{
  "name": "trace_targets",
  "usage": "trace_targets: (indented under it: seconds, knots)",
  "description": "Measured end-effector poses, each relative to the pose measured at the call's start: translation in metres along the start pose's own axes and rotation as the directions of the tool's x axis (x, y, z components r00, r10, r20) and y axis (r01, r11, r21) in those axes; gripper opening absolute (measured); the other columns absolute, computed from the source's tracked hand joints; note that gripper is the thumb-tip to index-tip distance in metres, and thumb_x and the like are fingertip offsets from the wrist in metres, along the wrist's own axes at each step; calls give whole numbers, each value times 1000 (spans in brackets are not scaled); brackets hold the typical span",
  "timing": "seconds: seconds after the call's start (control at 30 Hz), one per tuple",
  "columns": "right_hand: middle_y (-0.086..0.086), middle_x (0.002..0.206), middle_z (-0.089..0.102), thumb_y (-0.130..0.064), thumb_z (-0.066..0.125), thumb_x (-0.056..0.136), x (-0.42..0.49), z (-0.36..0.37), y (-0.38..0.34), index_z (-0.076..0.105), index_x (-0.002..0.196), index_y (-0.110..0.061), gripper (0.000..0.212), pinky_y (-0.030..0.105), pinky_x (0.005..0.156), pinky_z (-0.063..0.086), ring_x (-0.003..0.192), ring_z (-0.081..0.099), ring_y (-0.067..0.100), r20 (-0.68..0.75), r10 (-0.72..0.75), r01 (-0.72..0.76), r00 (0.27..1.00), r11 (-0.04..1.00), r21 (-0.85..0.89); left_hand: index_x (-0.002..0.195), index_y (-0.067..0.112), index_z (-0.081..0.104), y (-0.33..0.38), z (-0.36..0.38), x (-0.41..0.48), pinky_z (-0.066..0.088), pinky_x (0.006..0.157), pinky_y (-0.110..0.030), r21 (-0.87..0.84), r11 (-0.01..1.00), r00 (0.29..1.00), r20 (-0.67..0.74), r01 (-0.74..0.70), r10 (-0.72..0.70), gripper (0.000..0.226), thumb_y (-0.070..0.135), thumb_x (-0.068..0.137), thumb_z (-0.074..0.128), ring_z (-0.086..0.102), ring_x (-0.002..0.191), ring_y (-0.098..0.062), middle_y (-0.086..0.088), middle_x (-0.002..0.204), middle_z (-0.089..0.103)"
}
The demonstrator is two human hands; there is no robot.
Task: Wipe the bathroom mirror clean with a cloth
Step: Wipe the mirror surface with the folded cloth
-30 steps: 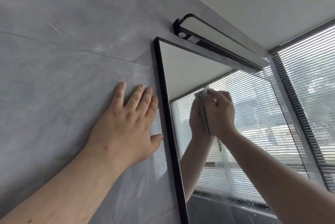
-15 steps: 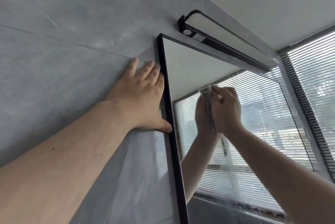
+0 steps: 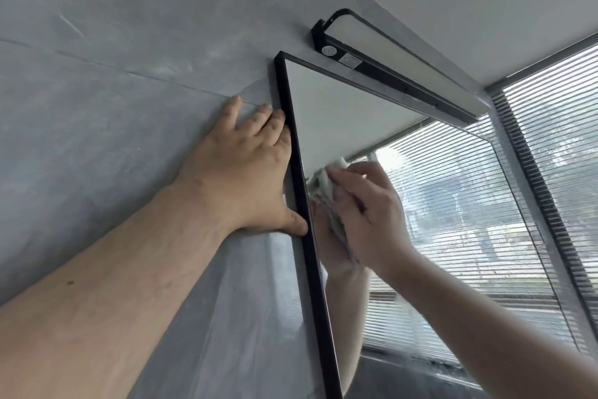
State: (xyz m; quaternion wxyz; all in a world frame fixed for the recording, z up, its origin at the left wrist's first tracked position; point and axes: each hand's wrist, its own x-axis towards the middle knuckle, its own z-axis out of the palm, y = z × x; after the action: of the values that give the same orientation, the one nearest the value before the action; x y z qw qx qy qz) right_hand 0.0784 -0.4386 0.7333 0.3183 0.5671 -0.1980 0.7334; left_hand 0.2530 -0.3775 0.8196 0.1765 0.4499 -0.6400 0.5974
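Mirror [image 3: 339, 114]: cloth [image 3: 325, 191] in right hand [image 3: 372, 214] shifted left, near frame [image 3: 315, 285].

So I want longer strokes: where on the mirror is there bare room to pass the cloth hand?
Free: the glass above the cloth up to the light bar, and the wide stretch right of the right hand. Crowded: along the left frame, where the left hand presses beside the cloth.

Bathroom: grey tiled wall [image 3: 129, 43], black-framed mirror [image 3: 339, 114], light bar [image 3: 388, 52] above, slatted window blinds [image 3: 556, 140].
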Motion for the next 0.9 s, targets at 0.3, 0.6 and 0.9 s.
trace_targets:
  seconds: [0.3, 0.6, 0.9]
  knots:
    - [-6, 104, 56, -18, 54, 92, -21, -4, -10, 75, 110, -12, 28, 9, 78, 43, 91, 58, -6, 55, -85, 83, 995, 995, 48, 156, 11, 10, -1, 0, -1, -3, 120, -55, -31, 999, 999, -35, -9, 8, 138, 100, 54, 33, -3, 153, -23, -8, 166, 2]
    - [-8, 108, 53, -22, 58, 99, 91, 6, 61, 72, 119, -18, 25, 21, 89, 47, 95, 55, 4, -105, 368, -377, 924, 922, -85, 157, 10, 5, -1, 1, -1, -5, 120, -56, -17, 1000, 999, -32, -10, 10, 137, 100, 57, 31, -6, 153, -24, -9, 166, -1]
    - [-2, 109, 53, -15, 48, 98, -19, -11, -1, 70, 113, -6, 28, 33, 76, 53, 95, 60, 9, 129, -196, 193, 972, 981, 37, 156, 9, 10, -1, 1, -1, -2, 120, -56, -11, 1000, 999, -48, -13, 12, 138, 101, 54, 30, -1, 153, -24, -10, 166, 5]
